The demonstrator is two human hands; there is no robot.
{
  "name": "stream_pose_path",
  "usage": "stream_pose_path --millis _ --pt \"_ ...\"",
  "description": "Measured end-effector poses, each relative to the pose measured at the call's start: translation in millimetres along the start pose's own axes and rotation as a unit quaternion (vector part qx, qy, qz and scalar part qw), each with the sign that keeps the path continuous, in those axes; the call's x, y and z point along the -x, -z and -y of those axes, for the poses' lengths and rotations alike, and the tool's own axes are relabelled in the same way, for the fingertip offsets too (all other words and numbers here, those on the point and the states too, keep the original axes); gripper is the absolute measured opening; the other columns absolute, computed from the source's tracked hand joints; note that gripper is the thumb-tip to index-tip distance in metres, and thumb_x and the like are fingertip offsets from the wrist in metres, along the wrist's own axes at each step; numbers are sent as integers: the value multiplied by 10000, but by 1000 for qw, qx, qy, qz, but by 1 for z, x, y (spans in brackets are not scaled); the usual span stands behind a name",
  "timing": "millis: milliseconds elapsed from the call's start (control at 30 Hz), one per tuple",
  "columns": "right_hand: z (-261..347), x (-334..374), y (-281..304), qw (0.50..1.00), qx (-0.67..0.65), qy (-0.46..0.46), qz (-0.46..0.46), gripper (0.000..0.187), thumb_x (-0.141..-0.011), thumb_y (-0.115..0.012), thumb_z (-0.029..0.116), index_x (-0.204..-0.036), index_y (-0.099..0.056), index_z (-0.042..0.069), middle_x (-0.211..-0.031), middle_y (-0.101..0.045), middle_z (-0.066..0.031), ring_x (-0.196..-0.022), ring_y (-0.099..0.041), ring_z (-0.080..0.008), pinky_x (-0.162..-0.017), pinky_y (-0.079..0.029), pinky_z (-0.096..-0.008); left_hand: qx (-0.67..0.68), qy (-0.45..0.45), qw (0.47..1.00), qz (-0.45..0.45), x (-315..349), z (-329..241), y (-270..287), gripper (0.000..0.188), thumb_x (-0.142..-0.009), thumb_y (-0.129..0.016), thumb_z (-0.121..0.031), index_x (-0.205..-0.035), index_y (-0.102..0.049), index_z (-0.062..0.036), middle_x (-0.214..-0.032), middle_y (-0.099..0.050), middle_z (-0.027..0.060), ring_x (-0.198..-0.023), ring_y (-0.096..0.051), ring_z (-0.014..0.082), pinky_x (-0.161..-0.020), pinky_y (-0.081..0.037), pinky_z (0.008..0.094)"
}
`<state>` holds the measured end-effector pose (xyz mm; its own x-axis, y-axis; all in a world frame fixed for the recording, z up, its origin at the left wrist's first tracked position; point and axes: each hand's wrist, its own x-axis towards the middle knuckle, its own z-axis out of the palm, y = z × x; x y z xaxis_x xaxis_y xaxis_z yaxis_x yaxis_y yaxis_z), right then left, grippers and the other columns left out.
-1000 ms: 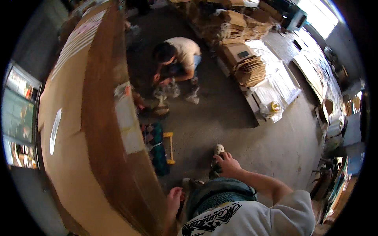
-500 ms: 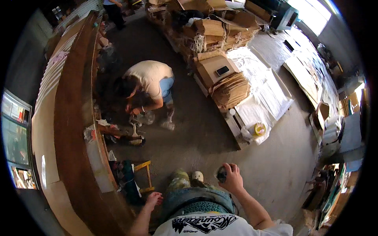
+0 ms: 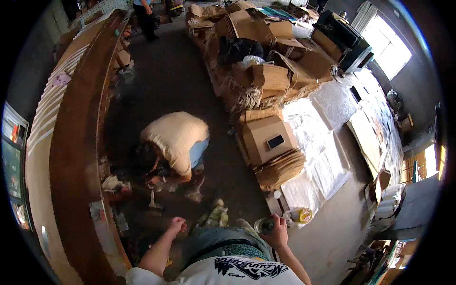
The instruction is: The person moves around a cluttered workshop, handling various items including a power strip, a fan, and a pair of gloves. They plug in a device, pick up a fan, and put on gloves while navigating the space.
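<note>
**Jar (image 3: 264, 226) in R hand (image 3: 278, 230), co-worker (image 3: 176, 137) bent low near bench (image 3: 71, 152)**

The jar, round, see-through & dark inside, is held at abt. waist ht., just R of the wearer's hips, over bare floor (image 3: 327, 251). R hand's grip is closed arnd. it, fingers over the top & far side; contents can't be made out. L hand (image 3: 177, 225) is raised in front of the body's other side, well apart from the jar, fingers curled nearly closed; can't tell if anything's inside. Btwn. the hands: the wearer's white shirt (image 3: 240, 274) w/ dark print on the chest.

Just past R hand, a yellow roll (image 3: 304, 215) rests on the near end of a white sheet (image 3: 313, 161); a small white cap (image 3: 277, 194) is near it. Next to the sheet, a phone (image 3: 275, 141) lies atop a stack (image 3: 268, 126) of flat brown cardboard. Farther up, a big cardboard pile (image 3: 289, 71) bears a black bundle (image 3: 240, 49).

Ahead & L, the co-worker, in pale top & blue bottoms, stoops w/ head down, hands near floor lvl.; what they handle is too blurred to name. The long brown bench runs up the L side, w/ a pink cloth (image 3: 61, 79) by its far end. In bkgd., top L, a 2nd person (image 3: 144, 19) in blue top & dark trousers stands; bright window (image 3: 387, 47), upper R.
</note>
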<state>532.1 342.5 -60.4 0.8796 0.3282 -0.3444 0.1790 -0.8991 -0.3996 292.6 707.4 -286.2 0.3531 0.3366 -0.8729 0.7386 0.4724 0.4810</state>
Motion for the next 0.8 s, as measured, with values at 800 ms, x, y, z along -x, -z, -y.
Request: stream_pose_path --millis 800 --pt "145 -516 104 1000 -20 2 24 851 -610 -800 240 -1360 -399 197 -1310 -434 -153 -1244 -427 -387 -921 -502 -463 86 57 988 111 -215 -432 -124 116 -957 -533 -144 -1050 -560 -79 -839 -659 101 -644 -628 182 -509 -497 294"
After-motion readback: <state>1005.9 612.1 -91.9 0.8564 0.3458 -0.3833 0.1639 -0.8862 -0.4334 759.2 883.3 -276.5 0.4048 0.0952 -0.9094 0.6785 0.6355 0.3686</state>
